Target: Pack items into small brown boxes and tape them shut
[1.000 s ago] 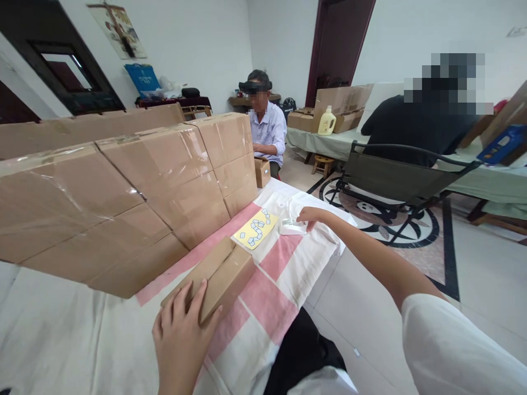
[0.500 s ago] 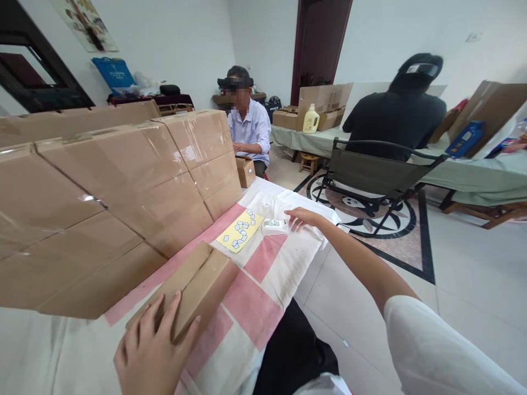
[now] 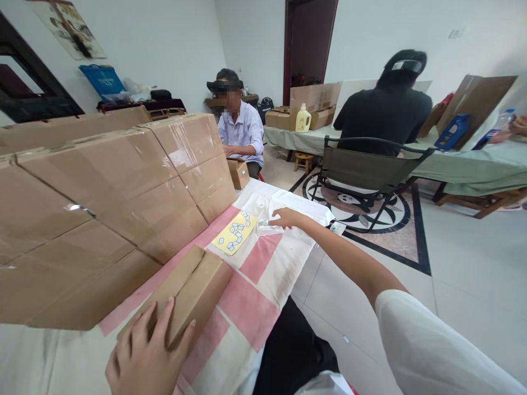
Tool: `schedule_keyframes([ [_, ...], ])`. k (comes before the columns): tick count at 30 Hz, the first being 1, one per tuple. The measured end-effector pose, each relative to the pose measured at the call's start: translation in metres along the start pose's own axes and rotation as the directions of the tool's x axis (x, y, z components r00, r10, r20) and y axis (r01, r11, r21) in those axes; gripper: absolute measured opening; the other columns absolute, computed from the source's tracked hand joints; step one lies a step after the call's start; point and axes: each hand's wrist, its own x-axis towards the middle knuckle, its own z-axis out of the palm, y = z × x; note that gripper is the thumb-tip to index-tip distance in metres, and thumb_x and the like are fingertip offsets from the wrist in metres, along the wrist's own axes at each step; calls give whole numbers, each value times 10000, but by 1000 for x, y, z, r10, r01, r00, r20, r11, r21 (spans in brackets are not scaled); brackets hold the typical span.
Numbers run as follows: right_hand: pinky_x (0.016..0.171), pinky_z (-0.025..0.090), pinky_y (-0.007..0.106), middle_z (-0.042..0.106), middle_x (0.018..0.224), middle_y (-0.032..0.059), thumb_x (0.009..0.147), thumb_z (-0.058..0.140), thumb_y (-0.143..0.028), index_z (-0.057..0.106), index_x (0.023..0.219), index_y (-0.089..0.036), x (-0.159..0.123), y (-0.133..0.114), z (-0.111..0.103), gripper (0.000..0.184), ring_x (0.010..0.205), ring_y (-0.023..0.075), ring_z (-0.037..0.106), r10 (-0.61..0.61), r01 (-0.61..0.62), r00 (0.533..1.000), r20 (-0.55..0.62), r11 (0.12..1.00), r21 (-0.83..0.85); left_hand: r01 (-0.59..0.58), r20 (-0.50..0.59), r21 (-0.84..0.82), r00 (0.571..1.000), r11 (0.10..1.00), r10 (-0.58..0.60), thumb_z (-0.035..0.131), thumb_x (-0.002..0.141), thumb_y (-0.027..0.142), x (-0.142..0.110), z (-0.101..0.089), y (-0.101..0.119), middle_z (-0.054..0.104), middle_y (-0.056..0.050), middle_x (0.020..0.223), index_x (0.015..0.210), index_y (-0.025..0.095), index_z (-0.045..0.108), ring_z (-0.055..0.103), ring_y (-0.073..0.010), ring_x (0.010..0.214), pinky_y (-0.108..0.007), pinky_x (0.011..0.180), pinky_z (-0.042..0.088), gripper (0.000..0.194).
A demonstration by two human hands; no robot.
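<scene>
My left hand (image 3: 144,351) grips the near end of a long closed cardboard box (image 3: 201,293), fingers over its top and thumb along its side. My right hand (image 3: 284,218) is stretched forward over a small white box (image 3: 270,228), its fingers bent down at the box's top. What is between those fingertips is too small to make out. Left of the white box lies a yellow sheet (image 3: 234,233) with several small pale, blue-edged squares on it.
Big taped cartons (image 3: 123,181) form a wall along the table's left side. A pink and white cloth (image 3: 251,291) covers the table. One person (image 3: 241,126) sits beyond the far end; another (image 3: 382,109) sits on a folding chair (image 3: 370,170) at a green-covered table.
My right hand has moved left from beside the white box to its top, and its fingers have bent. My left hand stays on the cardboard box. The whole view has shifted slightly.
</scene>
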Motion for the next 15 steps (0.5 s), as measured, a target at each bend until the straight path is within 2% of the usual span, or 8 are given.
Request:
schedule_keyframes([
  [3,840,492,380,729,1150,169,957,524,-507,617,1305,-197,-10,-6,13,476,1014,325,708,-37,18,986,-165,993,-114,44,-12,-8,999,999,-44,389,975,558,-1,1,2,545,-142,1471,1411,241,544,499,-366,1356,-530,1080,403,561],
  [5,868,475,403,713,1186,174,953,520,-446,615,1318,-209,-17,-9,26,446,1094,357,676,-67,31,971,-230,987,-160,43,-12,-3,999,999,-43,401,967,571,-2,0,4,551,-136,1467,1405,247,553,499,-364,1358,-524,1084,404,565],
  [9,799,462,353,743,1072,131,894,599,-377,653,1263,-233,-25,-11,46,400,1011,325,689,-108,64,957,-268,984,-168,37,-17,6,999,999,-37,412,967,571,-3,-3,6,557,-146,1467,1410,233,559,509,-376,1349,-523,1074,413,577],
  [12,735,433,301,752,970,95,912,560,-307,723,1030,-216,-28,-7,53,221,931,263,686,-100,69,947,-304,991,-111,53,-16,0,998,999,-53,383,963,599,-2,-4,6,566,-147,1456,1399,226,574,521,-389,1334,-546,1077,409,604],
  [15,703,408,265,745,929,57,902,554,-251,700,866,-205,-27,1,52,157,872,202,666,-86,78,931,-355,996,-38,48,-8,-2,999,999,-48,388,945,637,-2,-4,4,574,-143,1451,1392,232,583,540,-395,1310,-555,1066,419,634],
])
